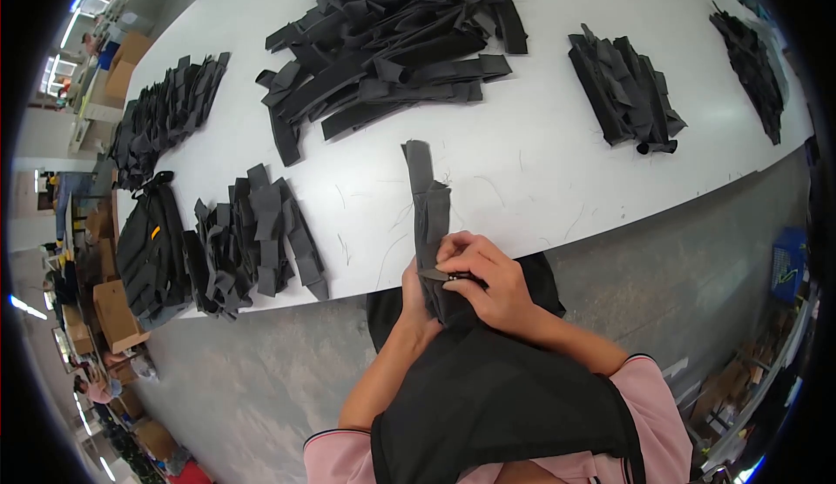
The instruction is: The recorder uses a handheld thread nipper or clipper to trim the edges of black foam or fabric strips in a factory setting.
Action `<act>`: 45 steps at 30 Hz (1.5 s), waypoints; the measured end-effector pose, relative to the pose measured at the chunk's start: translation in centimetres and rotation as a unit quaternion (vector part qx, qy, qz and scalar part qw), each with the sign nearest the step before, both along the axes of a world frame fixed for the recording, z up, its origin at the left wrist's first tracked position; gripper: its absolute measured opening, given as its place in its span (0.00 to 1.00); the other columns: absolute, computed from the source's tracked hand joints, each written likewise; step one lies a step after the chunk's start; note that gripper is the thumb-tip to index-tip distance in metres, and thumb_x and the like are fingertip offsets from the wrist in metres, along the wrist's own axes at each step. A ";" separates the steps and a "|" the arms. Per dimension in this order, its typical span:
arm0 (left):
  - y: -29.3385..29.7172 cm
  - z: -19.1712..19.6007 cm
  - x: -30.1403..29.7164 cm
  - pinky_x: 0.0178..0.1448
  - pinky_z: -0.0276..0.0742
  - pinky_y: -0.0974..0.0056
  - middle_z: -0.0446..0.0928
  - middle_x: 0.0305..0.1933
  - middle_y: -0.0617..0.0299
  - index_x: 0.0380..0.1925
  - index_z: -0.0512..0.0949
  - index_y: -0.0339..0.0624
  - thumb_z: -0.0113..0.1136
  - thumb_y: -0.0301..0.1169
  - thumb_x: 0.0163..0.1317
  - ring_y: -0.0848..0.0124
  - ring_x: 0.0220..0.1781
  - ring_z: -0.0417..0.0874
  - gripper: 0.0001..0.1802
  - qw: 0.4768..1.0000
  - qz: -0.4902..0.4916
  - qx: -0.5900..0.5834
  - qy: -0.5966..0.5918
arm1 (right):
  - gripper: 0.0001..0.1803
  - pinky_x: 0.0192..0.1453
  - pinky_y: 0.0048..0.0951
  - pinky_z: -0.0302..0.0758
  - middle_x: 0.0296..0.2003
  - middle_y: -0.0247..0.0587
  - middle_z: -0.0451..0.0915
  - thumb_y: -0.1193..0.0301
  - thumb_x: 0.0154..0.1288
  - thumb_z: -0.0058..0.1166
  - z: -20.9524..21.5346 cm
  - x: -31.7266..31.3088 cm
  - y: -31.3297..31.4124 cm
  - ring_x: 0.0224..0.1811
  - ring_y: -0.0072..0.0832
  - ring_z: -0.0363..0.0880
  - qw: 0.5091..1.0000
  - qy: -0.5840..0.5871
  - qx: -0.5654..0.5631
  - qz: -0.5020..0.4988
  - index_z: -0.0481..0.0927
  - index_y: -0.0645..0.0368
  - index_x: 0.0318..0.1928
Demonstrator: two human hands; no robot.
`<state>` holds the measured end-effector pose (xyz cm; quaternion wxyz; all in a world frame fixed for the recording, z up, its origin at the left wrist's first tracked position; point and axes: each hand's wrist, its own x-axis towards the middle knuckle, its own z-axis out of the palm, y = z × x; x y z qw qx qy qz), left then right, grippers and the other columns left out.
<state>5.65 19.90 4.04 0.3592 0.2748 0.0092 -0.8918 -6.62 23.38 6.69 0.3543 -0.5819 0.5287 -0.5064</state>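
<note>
A long black fabric strip [429,214] reaches from the white table over its near edge toward my apron. My left hand [415,297] is closed around the strip's near part from the left side, with its fingers partly hidden behind the cloth. In my right hand [488,284] is a small pair of thread snips [466,278] with dark handles. Their short metal blades point left and lie against or just over the strip. The right fingertips also touch the strip's right edge. Whether the blades are apart cannot be made out.
On the white table [514,197], a big heap of black strips [392,40] lies at the far middle. Smaller bundles lie at left [252,240] and right [623,92]. A black backpack [152,240] sits at the left edge. Loose threads are scattered around the strip.
</note>
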 end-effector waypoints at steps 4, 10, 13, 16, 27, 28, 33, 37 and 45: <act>-0.1 1.3 -0.4 0.51 0.73 0.63 0.75 0.41 0.54 0.41 0.72 0.32 0.31 0.45 0.72 0.67 0.42 0.78 0.26 0.965 -0.009 -0.062 -0.253 | 0.15 0.38 0.22 0.73 0.32 0.37 0.73 0.82 0.49 0.62 0.8 -1.0 0.3 0.34 0.24 0.74 0.999 -0.008 0.036 -0.012 0.78 0.62 0.40; -0.2 1.5 0.7 0.55 0.73 0.61 0.73 0.52 0.49 0.54 0.66 0.33 0.41 0.43 0.71 0.65 0.51 0.77 0.24 0.969 0.030 -0.110 -0.218 | 0.19 0.40 0.18 0.69 0.30 0.30 0.70 0.80 0.57 0.58 -0.7 -0.6 -0.1 0.32 0.16 0.69 0.955 -0.203 0.209 0.060 0.68 0.62 0.48; -1.3 1.9 1.2 0.54 0.76 0.58 0.74 0.52 0.44 0.57 0.63 0.36 0.48 0.39 0.68 0.60 0.51 0.78 0.23 0.966 -0.031 -0.199 -0.163 | 0.16 0.38 0.20 0.69 0.29 0.31 0.72 0.77 0.58 0.58 -0.5 -1.1 0.7 0.30 0.16 0.71 0.945 -0.210 0.229 0.101 0.70 0.60 0.46; -1.6 1.4 2.0 0.48 0.79 0.58 0.77 0.47 0.45 0.53 0.64 0.36 0.49 0.38 0.68 0.61 0.43 0.82 0.20 0.965 -0.038 -0.186 -0.179 | 0.16 0.33 0.23 0.70 0.28 0.34 0.73 0.75 0.56 0.59 1.5 -2.3 0.6 0.27 0.21 0.73 0.990 -0.034 0.134 0.037 0.72 0.59 0.46; -1.5 2.9 1.0 0.36 0.80 0.65 0.79 0.38 0.49 0.49 0.65 0.36 0.48 0.35 0.68 0.66 0.31 0.82 0.15 0.957 -0.074 -0.172 -0.221 | 0.15 0.30 0.29 0.70 0.29 0.36 0.79 0.79 0.49 0.60 0.3 -4.0 -3.1 0.26 0.33 0.76 0.961 0.255 -0.064 -0.089 0.79 0.57 0.40; -1.5 3.1 1.0 0.33 0.80 0.65 0.79 0.35 0.50 0.48 0.67 0.36 0.49 0.35 0.68 0.66 0.29 0.82 0.15 0.956 -0.065 -0.172 -0.228 | 0.14 0.30 0.29 0.70 0.29 0.37 0.79 0.78 0.49 0.60 0.3 -4.0 -3.1 0.26 0.33 0.76 0.960 0.258 -0.065 -0.089 0.79 0.57 0.40; -1.7 3.1 1.2 0.34 0.79 0.66 0.79 0.36 0.50 0.47 0.67 0.36 0.48 0.34 0.68 0.67 0.28 0.82 0.14 0.958 -0.074 -0.172 -0.219 | 0.12 0.30 0.29 0.71 0.29 0.37 0.80 0.79 0.49 0.60 0.3 -4.0 -2.9 0.27 0.32 0.77 0.954 0.278 -0.068 -0.091 0.80 0.58 0.38; -1.9 3.3 0.8 0.34 0.79 0.67 0.79 0.36 0.49 0.46 0.67 0.35 0.48 0.33 0.69 0.68 0.29 0.82 0.13 0.950 -0.094 -0.171 -0.244 | 0.13 0.31 0.28 0.72 0.29 0.39 0.79 0.81 0.49 0.60 -0.2 -4.2 -2.7 0.27 0.32 0.77 0.968 0.215 -0.064 -0.111 0.80 0.59 0.39; -2.0 3.4 0.7 0.33 0.79 0.68 0.80 0.36 0.50 0.47 0.67 0.35 0.48 0.33 0.68 0.68 0.28 0.82 0.13 0.946 -0.099 -0.164 -0.262 | 0.13 0.27 0.29 0.70 0.31 0.35 0.76 0.78 0.49 0.61 0.3 -4.4 -2.2 0.25 0.32 0.75 0.976 0.190 -0.043 -0.098 0.80 0.56 0.39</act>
